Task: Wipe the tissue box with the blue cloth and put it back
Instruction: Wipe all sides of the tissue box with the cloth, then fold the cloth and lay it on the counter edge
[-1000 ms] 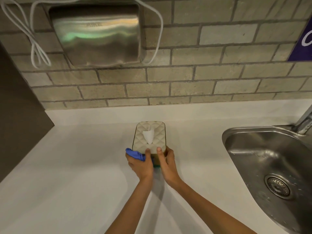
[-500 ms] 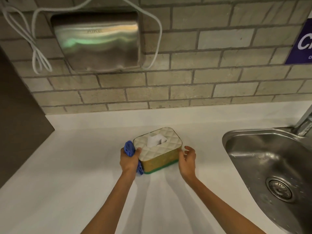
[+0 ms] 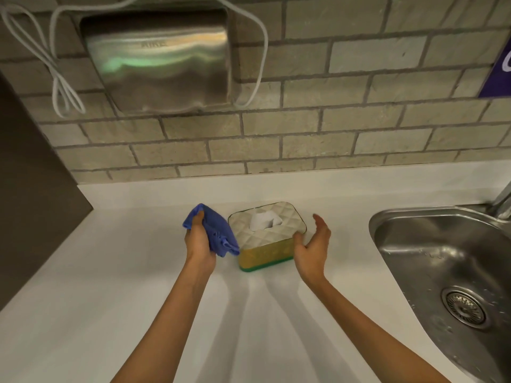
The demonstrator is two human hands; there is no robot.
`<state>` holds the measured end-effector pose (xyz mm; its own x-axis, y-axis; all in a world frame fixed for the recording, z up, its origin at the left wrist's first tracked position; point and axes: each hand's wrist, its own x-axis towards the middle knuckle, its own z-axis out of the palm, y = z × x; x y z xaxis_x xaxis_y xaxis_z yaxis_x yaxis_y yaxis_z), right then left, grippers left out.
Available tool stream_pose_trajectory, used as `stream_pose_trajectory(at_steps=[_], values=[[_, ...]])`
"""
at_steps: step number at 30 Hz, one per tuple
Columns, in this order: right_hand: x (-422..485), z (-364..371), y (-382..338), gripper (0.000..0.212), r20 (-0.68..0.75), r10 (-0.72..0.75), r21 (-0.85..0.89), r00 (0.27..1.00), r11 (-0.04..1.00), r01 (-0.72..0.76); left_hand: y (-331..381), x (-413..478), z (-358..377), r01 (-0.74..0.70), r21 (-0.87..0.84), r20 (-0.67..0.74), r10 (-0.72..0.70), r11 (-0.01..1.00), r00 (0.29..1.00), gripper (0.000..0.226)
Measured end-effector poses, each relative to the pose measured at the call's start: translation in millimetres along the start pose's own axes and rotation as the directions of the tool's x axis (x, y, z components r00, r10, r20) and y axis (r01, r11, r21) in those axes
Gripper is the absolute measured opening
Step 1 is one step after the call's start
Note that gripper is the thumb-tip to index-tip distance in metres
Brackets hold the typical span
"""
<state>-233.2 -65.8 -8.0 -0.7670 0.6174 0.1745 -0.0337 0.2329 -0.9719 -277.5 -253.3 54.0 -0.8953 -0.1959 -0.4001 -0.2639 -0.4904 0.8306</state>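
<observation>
Since half a second ago both hands have come off the tissue box (image 3: 266, 235): the left hand (image 3: 199, 239) has lifted the blue cloth (image 3: 214, 230) away from the box's left end, and the right hand (image 3: 313, 246) has opened out beside its right end. One second ago the box stood with a short end toward the person and both hands gripped it; now it lies turned, its long yellow side with a green base strip facing near.

It sits on the white counter (image 3: 110, 272), a little left of the middle, its quilted cream lid up and a white tissue (image 3: 264, 221) poking from the slot. The cloth hangs bunched just left of the box, close to its left end; whether it touches the box cannot be told. The left hand's fingers are curled around the cloth, thumb on the near side, clamping it in the palm. The right hand is cupped with fingers loosely spread and slightly bent; the thumb lies at the box's near right corner, and contact cannot be judged.

Farther right a steel sink (image 3: 442, 258) is set into the counter, with its drain (image 3: 464, 308) near and part of a tap (image 3: 502, 201) at the far edge. On the brick wall (image 3: 331, 120) beyond hangs a steel hand dryer (image 3: 163, 64) with a white cable (image 3: 55, 78) looped to its left. A purple sign (image 3: 499, 76) shows at the right edge, and a dark panel (image 3: 27, 189) stands at the left.
</observation>
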Motion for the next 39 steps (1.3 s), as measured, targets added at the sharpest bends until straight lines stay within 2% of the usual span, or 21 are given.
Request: stream_pose_trajectory(at_steps=[2,4,7,9,13,17,21,24,26,28,30,32,36,39], values=[[-5.4,4.7,-22.5,0.046,0.041,-0.177,0.014,0.983,0.984,0.177,9.2,-12.3,5.5,0.023,-0.124,0.115,-0.008,0.992,0.993,0.050],[-11.7,10.0,-48.0,0.040,0.175,-0.311,0.052,0.934,0.950,0.307,15.6,-24.3,13.3,0.040,-0.185,0.180,-0.006,0.982,0.984,0.048],[-19.8,13.5,-77.3,0.051,0.481,-0.416,0.090,0.772,0.899,0.428,20.7,-39.1,24.4,0.061,-0.178,0.231,-0.018,0.982,0.973,0.044],[-21.4,11.3,-83.2,0.054,0.571,-0.479,0.099,0.667,0.846,0.524,23.3,-45.2,28.6,0.067,-0.146,0.257,-0.027,0.987,0.966,0.039],[-16.4,-0.7,-85.4,0.053,0.637,-0.458,0.082,0.620,0.840,0.536,26.9,-49.3,28.3,0.140,-0.077,0.346,-0.105,0.987,0.932,0.032],[-1.2,-11.4,-89.6,0.043,0.730,-0.371,0.022,0.574,0.852,0.523,23.5,-48.1,19.6,0.253,0.047,0.421,-0.249,0.966,0.872,0.048],[13.7,-23.0,-97.3,0.016,0.724,-0.295,-0.012,0.623,0.898,0.440,15.5,-47.4,15.7,0.326,0.105,0.520,-0.331,0.940,0.787,0.064],[24.6,-33.1,-101.7,0.017,0.662,-0.227,-0.017,0.714,0.948,0.317,6.2,-52.1,12.1,0.311,0.215,0.593,-0.377,0.926,0.712,0.067],[30.9,-42.9,-102.1,0.023,0.591,-0.131,-0.012,0.796,0.985,0.172,-1.4,-57.3,8.4,0.291,0.272,0.630,-0.398,0.917,0.667,0.057],[33.9,-55.4,-100.0,0.020,0.541,-0.025,-0.017,0.841,0.999,0.041,-10.1,-62.8,5.0,0.240,0.310,0.655,-0.390,0.920,0.648,0.032],[33.1,-69.9,-95.5,0.019,0.526,0.063,-0.031,0.848,0.998,-0.055,-19.0,-65.6,1.9,0.105,0.358,0.649,-0.328,0.928,0.686,0.016],[30.2,-85.5,-89.4,0.017,0.509,0.119,-0.065,0.853,0.993,-0.100,-28.1,-68.7,2.0,-0.024,0.385,0.610,-0.235,0.923,0.757,0.024],[18.2,-119.1,-71.9,0.023,0.465,0.193,-0.110,0.864,0.981,-0.160,-50.8,-84.1,7.4,-0.142,0.450,0.448,-0.086,0.882,0.890,0.030],[5.8,-147.4,-56.4,0.020,0.428,0.244,-0.140,0.871,0.969,-0.202,-71.4,-99.2,12.6,-0.180,0.506,0.409,-0.050,0.844,0.911,0.028]])
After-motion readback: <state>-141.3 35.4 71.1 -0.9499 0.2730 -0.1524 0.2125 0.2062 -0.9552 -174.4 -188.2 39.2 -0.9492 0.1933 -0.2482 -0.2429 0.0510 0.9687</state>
